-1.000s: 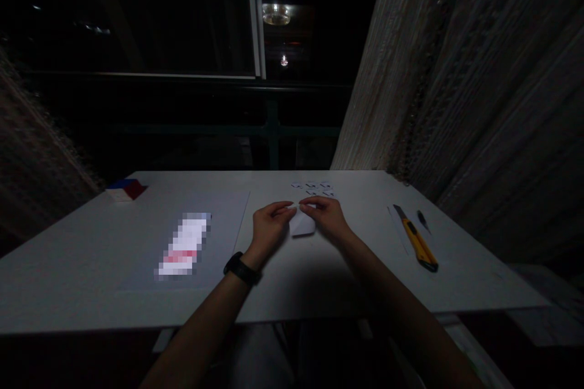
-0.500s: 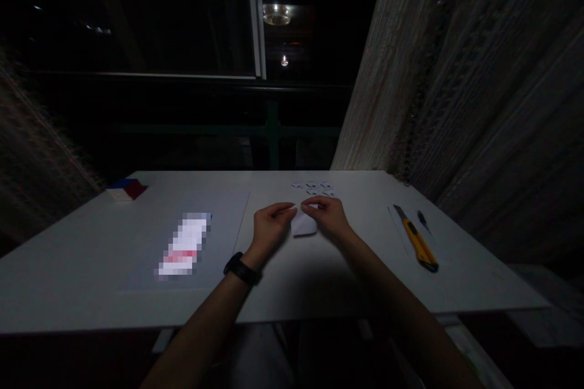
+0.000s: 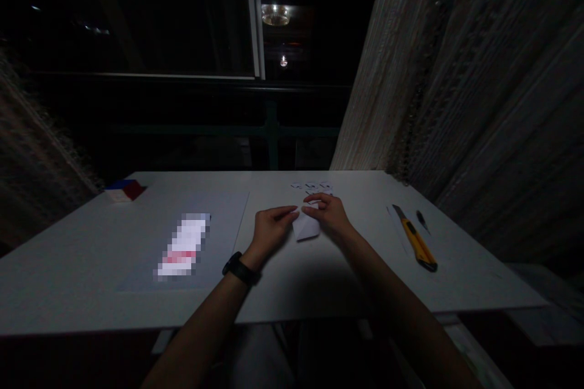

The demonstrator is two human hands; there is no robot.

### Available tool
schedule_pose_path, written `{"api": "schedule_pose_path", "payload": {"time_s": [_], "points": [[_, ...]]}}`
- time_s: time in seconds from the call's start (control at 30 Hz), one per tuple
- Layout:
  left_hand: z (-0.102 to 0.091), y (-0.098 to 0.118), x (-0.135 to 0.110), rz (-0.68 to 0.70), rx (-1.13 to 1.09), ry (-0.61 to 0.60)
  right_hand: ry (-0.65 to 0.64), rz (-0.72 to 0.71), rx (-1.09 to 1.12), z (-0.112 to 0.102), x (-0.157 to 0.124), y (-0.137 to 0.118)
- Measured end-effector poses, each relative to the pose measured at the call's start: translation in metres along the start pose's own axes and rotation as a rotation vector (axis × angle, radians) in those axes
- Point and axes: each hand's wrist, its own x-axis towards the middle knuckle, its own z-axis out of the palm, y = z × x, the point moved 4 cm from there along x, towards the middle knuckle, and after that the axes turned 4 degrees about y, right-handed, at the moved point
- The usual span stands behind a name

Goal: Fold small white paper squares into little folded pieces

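Observation:
A small piece of white paper point(image 3: 305, 228) is held just above the table between my two hands, with a crease or fold line showing on it. My left hand point(image 3: 271, 228) pinches its upper left edge between thumb and fingers; a black watch sits on that wrist. My right hand point(image 3: 329, 214) grips the upper right edge the same way, its fingertips covering that corner. Just beyond the hands lie several small printed paper pieces point(image 3: 311, 186), set out in rows and partly hidden by my right hand.
On the right of the white table point(image 3: 365, 292) lie a yellow utility knife point(image 3: 418, 244) and a small dark pointed tool point(image 3: 422, 221). At left, a blurred bright phone-like object point(image 3: 185, 246) rests on a pale sheet point(image 3: 228, 225). A coloured cube point(image 3: 123, 190) stands at the far left corner.
The paper has tilted between my fingers; its lower edge now comes to a point and a crease shows. Both hands have stayed in nearly the same place.

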Motion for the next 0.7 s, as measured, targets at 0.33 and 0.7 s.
{"api": "schedule_pose_path", "payload": {"time_s": [0.33, 0.7], "points": [[-0.001, 0.004, 0.000, -0.070, -0.047, 0.024, 0.071, 0.258, 0.198, 0.001, -0.002, 0.009], [0.000, 0.005, -0.001, -0.045, -0.053, 0.014, 0.117, 0.273, 0.187, -0.002, -0.001, 0.009]]}}
